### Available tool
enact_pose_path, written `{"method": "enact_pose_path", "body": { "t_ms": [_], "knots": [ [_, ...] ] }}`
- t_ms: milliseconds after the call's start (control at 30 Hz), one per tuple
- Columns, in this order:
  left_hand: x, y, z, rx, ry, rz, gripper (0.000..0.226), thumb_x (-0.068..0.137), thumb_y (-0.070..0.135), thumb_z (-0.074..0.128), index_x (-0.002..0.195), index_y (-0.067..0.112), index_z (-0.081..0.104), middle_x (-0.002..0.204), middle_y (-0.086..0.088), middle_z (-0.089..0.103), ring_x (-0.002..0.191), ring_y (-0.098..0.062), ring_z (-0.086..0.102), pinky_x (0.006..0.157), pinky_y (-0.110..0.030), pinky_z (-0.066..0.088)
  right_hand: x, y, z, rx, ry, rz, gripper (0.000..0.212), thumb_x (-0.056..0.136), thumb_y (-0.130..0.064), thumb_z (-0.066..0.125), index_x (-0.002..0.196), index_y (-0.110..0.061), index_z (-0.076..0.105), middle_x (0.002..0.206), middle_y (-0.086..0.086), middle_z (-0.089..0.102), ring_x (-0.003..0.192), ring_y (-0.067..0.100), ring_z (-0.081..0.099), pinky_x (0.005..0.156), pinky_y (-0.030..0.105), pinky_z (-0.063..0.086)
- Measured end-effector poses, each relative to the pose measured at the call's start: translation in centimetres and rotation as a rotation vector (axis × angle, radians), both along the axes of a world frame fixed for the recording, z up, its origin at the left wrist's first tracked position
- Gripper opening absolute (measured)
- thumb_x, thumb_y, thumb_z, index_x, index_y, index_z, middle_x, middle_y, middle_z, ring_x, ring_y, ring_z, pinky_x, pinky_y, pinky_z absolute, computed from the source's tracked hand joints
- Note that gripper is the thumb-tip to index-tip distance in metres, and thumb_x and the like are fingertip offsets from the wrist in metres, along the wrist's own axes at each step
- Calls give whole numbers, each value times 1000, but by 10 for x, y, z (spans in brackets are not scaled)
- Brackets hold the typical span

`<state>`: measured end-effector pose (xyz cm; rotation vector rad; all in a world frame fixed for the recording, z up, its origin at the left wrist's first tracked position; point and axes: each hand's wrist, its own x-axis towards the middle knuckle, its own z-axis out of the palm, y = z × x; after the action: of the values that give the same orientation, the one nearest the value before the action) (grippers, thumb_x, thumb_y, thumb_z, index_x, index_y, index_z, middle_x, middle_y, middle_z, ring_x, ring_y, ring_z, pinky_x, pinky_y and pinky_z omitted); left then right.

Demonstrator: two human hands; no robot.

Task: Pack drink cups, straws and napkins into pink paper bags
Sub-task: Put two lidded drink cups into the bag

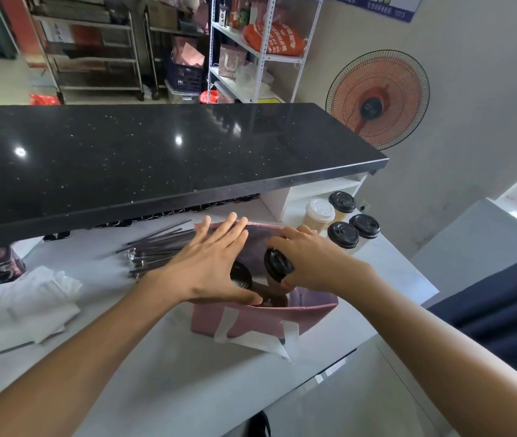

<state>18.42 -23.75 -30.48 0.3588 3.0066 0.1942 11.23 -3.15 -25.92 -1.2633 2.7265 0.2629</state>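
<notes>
Bag: pink paper bag (260, 320) standing open on the white worktop (162, 367), mouth up, white handle strips draped over its near wall.
Right hand: right hand (310, 257) above the bag's mouth, fingers curled round a black-lidded cup (277, 265), tilted, partly inside the bag.
Left hand: left hand (210, 266) fingers spread and straight, palm over the bag's left rim, thumb on the near edge; holding the mouth open, by the look of it.
Already packed: second black lid (241, 275) showing inside the bag, under the left palm.
Still to pack, cups: three black-lidded and one white-lidded waiting cups (342, 222) right of the bag, beyond it.
Still to pack, straws: wrapped black straws (156, 247) in a loose pile left of the bag; none visible inside.
Still to pack, napkins: white napkins (33, 307) heaped well left of the bag; none visible inside.
Progress: early, judging by this; one bag part-filled, straws and napkins apparently untouched.
</notes>
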Motion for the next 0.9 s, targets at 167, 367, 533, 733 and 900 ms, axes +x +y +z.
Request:
{"method": "enact_pose_path", "body": {
  "t_ms": [167, 367, 533, 733, 900],
  "knots": [
    [3, 5, -2, -29, 14, -6, 135, 65, 101, 31, 160, 11, -1, 166, 0, -22, 146, -12, -35, 123, -54, -9, 6, -8, -26, 76, -15, 12, 61, 83, -39, 74, 133, -18, 48, 128, 8, 52, 116, 31, 51, 87, 42, 54],
    [13, 7, -4, -86, 38, -28, 131, 68, 99, 31, 160, 11, -2, 165, -2, -24, 146, -14, -34, 122, -55, -10, 5, -7, -57, 93, 10, -43, 53, 89, -36, 69, 131, -11, 48, 120, 11, 58, 102, 31, 65, 75, 38, 54],
    [17, 7, -6, -101, 44, -29, 130, 69, 99, 29, 160, 11, -1, 165, -2, -24, 147, -14, -34, 122, -55, -10, 2, -2, -64, 75, -26, -44, 57, 88, -36, 72, 134, -12, 45, 125, 11, 56, 109, 30, 62, 82, 37, 53],
    [15, 6, -8, -96, 43, -30, 131, 68, 99, 29, 160, 11, -1, 165, -2, -24, 147, -14, -34, 122, -55, -11, 5, 0, -61, 31, -81, -28, 56, 84, -33, 75, 129, -15, 47, 123, 10, 54, 111, 32, 56, 79, 39, 49],
    [14, 8, -10, -108, 46, -34, 130, 68, 98, 30, 160, 11, -1, 166, -2, -23, 147, -14, -34, 122, -56, -10, 6, -2, -70, 28, -114, -19, 54, 84, -34, 75, 128, -15, 50, 120, 9, 55, 107, 33, 59, 79, 39, 49]
  ]
}}
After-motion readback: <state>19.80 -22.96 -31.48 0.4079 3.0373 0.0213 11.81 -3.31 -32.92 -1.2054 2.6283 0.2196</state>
